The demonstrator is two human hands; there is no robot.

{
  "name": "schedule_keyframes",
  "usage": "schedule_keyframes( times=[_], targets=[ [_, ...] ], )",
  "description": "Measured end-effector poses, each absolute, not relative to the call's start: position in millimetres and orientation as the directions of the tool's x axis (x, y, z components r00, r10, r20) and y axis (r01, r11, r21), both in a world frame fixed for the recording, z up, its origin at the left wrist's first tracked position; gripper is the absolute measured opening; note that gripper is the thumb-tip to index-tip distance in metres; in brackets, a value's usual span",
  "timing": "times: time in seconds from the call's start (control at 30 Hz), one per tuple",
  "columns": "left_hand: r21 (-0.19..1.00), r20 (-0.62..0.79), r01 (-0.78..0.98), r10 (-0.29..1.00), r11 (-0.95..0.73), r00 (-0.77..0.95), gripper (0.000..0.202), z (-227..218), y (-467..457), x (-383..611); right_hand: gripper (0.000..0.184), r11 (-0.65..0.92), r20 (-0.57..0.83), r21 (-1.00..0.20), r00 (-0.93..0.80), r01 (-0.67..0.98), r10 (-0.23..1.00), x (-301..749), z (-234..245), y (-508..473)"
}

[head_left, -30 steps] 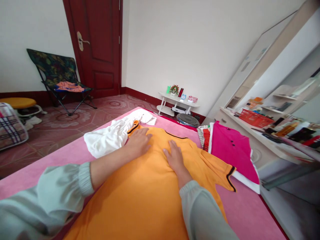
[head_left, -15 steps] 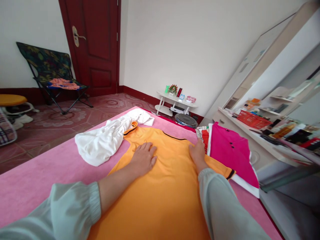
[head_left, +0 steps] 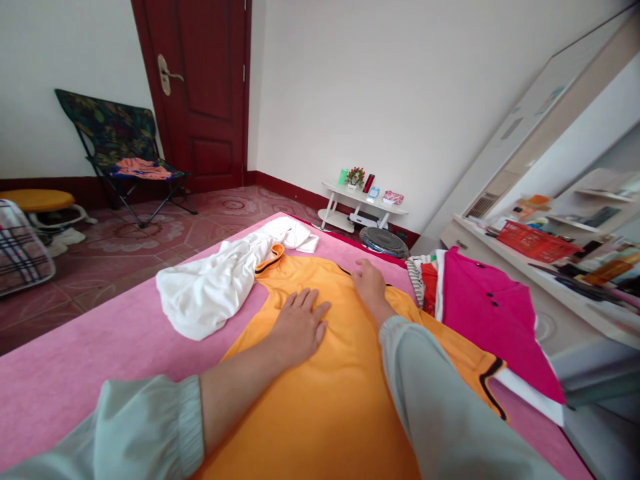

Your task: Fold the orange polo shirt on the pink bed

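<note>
An orange shirt (head_left: 320,400) with black trim lies spread out, its collar end pointing away from me. My left hand (head_left: 300,327) rests flat on its chest, fingers stretched out and holding nothing. Close to the black-edged neckline is my right hand (head_left: 370,287), its fingers loosely bent and a little apart, with no cloth visibly gripped; its underside is hidden. The right sleeve (head_left: 465,347) extends outward past my forearm, while the left sleeve cuff (head_left: 270,259) stands curled up beside a crumpled white garment (head_left: 215,283).
Everything lies on a pink-covered bed (head_left: 100,373). A magenta garment (head_left: 490,300) tops a clothes pile at the right. Beyond stand a small white table (head_left: 365,200), a folding chair (head_left: 110,133) and a dresser carrying a red basket (head_left: 537,241).
My right hand has moved left from the shirt's right shoulder to near the neckline. The right sleeve now reaches farther out. My left hand stays flat on the shirt.
</note>
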State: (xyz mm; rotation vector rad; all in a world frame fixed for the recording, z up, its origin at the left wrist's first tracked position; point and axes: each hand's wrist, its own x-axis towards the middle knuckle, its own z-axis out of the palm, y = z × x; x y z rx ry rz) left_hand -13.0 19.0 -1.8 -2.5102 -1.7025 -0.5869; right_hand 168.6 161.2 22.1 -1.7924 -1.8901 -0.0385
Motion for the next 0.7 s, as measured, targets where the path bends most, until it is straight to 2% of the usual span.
schedule_keyframes(
  times=[0.1, 0.13, 0.23, 0.27, 0.37, 0.53, 0.63, 0.7],
  targets=[
    [0.174, 0.347, 0.906, 0.885, -0.387, 0.311, 0.041, -1.0, 17.5, -12.1, 0.050, 0.146, 0.294, -0.402, -0.024, 0.904, 0.955, 132.2, 19.4, 175.7],
    [0.177, 0.348, 0.905, 0.884, -0.388, 0.311, 0.041, -1.0, 17.0, -12.0, 0.047, 0.151, 0.281, -0.426, -0.029, 0.892, 0.959, 125.3, 17.9, 181.5],
    [0.193, 0.350, 0.903, 0.887, -0.384, 0.302, 0.042, -1.8, 16.5, -11.6, 0.020, 0.152, 0.275, -0.483, -0.015, 0.862, 0.961, 116.5, 12.5, 199.7],
    [0.200, 0.354, 0.904, 0.888, -0.378, 0.293, 0.043, -2.4, 16.6, -11.4, 0.018, 0.148, 0.280, -0.500, -0.002, 0.853, 0.960, 115.8, 10.3, 205.4],
    [0.218, 0.368, 0.908, 0.892, -0.357, 0.262, 0.049, -4.6, 17.4, -10.6, 0.031, 0.179, 0.312, -0.554, 0.004, 0.813, 0.950, 113.8, 1.7, 218.2],
    [0.247, 0.313, 0.919, 0.923, -0.306, 0.224, 0.054, -6.7, 18.6, -11.0, 0.048, 0.320, 0.347, -0.599, -0.122, 0.734, 0.930, 107.2, -4.4, 210.8],
    [0.255, 0.258, 0.931, 0.947, -0.259, 0.193, 0.059, -5.4, 19.9, -11.8, 0.050, 0.425, 0.409, -0.558, -0.210, 0.713, 0.888, 111.6, 5.9, 179.7],
    [0.258, 0.221, 0.937, 0.958, -0.236, 0.181, 0.062, -4.2, 20.9, -11.8, 0.051, 0.486, 0.458, -0.473, -0.266, 0.735, 0.848, 123.2, 12.8, 150.3]
  ],
)
